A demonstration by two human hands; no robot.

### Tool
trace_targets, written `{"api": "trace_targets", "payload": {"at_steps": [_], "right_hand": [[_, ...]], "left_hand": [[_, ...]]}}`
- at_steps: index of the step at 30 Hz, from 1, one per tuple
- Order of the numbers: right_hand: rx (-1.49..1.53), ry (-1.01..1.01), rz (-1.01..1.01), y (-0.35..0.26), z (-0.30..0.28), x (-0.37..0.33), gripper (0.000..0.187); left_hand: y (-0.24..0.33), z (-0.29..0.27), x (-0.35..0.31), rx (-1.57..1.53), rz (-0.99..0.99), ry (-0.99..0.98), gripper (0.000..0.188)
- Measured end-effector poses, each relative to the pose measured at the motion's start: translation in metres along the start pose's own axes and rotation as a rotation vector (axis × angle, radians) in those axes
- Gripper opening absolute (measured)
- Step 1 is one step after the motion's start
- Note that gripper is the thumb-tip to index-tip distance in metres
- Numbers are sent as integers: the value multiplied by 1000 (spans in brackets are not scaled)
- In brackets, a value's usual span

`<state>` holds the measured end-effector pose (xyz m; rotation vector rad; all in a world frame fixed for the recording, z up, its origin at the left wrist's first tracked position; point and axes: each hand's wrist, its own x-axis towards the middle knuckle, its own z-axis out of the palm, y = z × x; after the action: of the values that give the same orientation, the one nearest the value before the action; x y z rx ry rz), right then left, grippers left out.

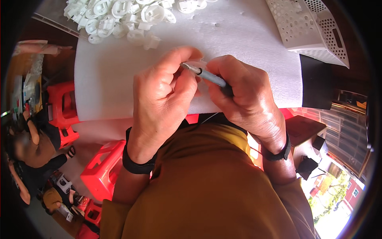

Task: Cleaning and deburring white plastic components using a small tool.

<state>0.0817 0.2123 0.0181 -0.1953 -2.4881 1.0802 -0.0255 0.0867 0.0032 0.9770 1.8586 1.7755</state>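
My left hand (164, 89) is closed, with a small whitish plastic piece (195, 63) pinched at its fingertips. Most of that piece is hidden behind the fingers and the tool. In my right fist (244, 87) is a grey-handled craft knife (213, 77), slanting up to the left. Its metal tip lies against the left fingertips and the plastic piece; whether it touches the piece I cannot tell. Both hands are above the near part of a table covered with a white foam sheet (242, 40). Beyond them lies a heap of white round plastic parts (119, 18).
A white perforated basket (304, 30) stands at the far right of the table. Red plastic stools (104, 169) are on the floor to the left, where other people (36, 149) sit. A brown box (304, 129) is at the right.
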Motion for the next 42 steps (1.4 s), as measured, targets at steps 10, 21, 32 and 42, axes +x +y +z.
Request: {"api": "trace_targets", "payload": {"at_steps": [10,21,32,42], "right_hand": [[130,-35,79,-2,-9,2,12],[428,-70,394,-3,-10,1,7],[14,-33,-14,-1,-3,-3,13],[35,-68,60,1,-6,-5,10]], "left_hand": [[21,-9,-4,-146,-204,-49,23],[28,-8,0,-47,-258,-135,26],[17,-1,5,-26,-218,-83,11],[10,1,-3,565,188,-85,20]]}}
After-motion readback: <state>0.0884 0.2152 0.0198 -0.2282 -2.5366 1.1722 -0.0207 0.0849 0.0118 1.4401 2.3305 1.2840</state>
